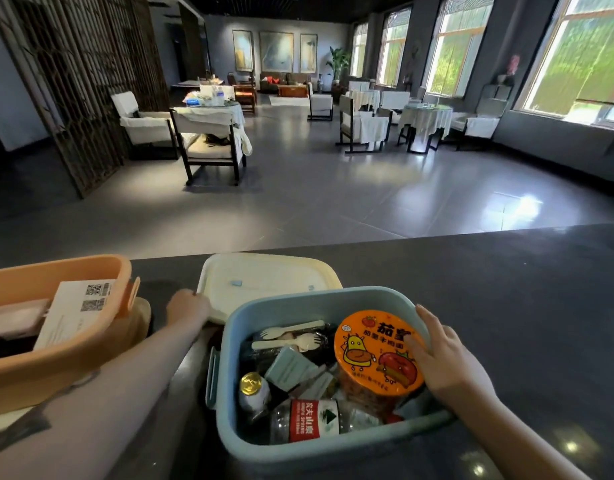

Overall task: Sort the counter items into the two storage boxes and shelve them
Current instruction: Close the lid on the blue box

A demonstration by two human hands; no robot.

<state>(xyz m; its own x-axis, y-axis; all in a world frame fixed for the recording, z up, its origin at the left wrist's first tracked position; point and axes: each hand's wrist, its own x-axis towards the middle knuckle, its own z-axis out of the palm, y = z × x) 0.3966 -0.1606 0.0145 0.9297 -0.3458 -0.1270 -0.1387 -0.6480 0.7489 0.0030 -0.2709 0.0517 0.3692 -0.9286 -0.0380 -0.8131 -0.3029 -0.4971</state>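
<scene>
A blue storage box (236, 317) stands on the dark counter (506, 306) in front of me. It holds an orange instant-noodle cup (368, 344), a water bottle (309, 420) with a red label, a gold-capped bottle (252, 386), plastic forks (291, 336) and small packets. My right hand (440, 358) rests on the cup's lid by the box's right rim. Behind the box lies a cream lid (264, 285); my left hand (188, 306) grips its left edge. An orange storage box (66, 358) at the left holds a white card (73, 317) with QR codes.
The counter stretches to the right and ends at a far edge just behind the cream lid. Beyond it lies a dining room with covered tables, chairs (208, 143), a wooden lattice screen (84, 81) at the left and windows at the right.
</scene>
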